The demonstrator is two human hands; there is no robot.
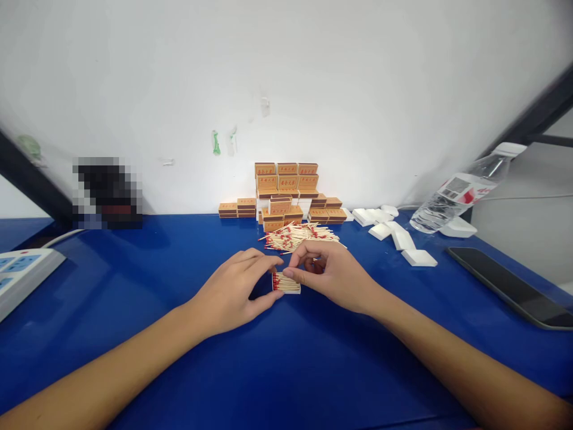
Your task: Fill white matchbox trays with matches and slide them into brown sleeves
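A small white matchbox tray (293, 291) lies on the blue table, filled with red-tipped matches (285, 282). My left hand (233, 289) holds the tray at its left end, thumb at the near side and fingers at the far side. Over the tray's far right part, my right hand (333, 272) has its thumb and forefinger pinched together. Whatever is between those fingertips is too small to make out. Just beyond my hands is a loose heap of matches (298, 237), their heads pointing various ways.
Orange matchboxes (286, 182) are stacked against the wall behind the heap. Several white empty trays (403, 237) lie to the right, near a tilted water bottle (461, 191) and a dark phone (510, 286). A white power strip (31, 275) sits at the left edge.
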